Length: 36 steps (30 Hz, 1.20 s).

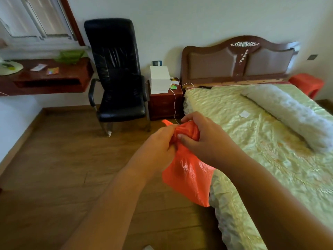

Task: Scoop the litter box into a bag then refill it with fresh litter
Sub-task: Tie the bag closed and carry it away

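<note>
Both hands pinch the bunched top of the orange plastic bag [187, 170] at frame centre, left hand [158, 143] at nine o'clock, right hand [203, 139] at three, likely working its mouth open; no litter box shows.

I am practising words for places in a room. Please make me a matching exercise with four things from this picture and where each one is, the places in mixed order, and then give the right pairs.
Things:
1. orange plastic bag
2. black chair
3. white box
4. long white pillow

Places:
A. on the small wooden nightstand
B. lying on the bed
C. held in both hands, left hand and right hand
D. on the wooden floor, between the desk and the nightstand

Pairs: 1-C, 2-D, 3-A, 4-B
</note>
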### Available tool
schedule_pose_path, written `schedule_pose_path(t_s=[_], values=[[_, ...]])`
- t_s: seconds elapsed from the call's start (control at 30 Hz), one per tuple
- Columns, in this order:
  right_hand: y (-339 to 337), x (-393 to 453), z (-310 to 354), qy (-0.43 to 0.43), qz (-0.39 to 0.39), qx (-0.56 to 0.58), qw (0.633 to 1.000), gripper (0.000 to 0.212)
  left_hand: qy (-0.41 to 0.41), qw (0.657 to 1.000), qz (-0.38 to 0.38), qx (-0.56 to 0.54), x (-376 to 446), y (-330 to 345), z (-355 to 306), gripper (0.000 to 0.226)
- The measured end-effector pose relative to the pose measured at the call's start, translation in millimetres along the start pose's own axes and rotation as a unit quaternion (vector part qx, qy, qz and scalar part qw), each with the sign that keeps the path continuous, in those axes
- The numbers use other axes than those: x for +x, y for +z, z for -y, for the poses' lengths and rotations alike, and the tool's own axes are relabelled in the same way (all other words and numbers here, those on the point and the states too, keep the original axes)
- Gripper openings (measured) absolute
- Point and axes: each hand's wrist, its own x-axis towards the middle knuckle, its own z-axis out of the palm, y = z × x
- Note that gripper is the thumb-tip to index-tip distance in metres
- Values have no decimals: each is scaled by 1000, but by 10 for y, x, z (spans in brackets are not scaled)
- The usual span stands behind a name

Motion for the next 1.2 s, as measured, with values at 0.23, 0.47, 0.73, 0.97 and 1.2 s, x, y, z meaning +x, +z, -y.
schedule_pose_path(t_s=[0.23,0.47,0.73,0.97,1.2], values=[[408,576,198,19,-12,20,1000,43,9,1000,13,10,434,-509,442,41],[584,1305,173,14,-7,44,999,50,-9,1000,-1,-13,968,-745,751,36],[588,2473,-292,-15,37,18,999,32,-65,998,-27,4,1975,-790,1008,30],[513,3491,-749,-44,83,12,996,31,-92,993,-66,-18,2903,-734,1215,29],[450,4269,-1064,-43,107,-4,993,31,-109,991,-74,-34,3669,-697,1412,30]])
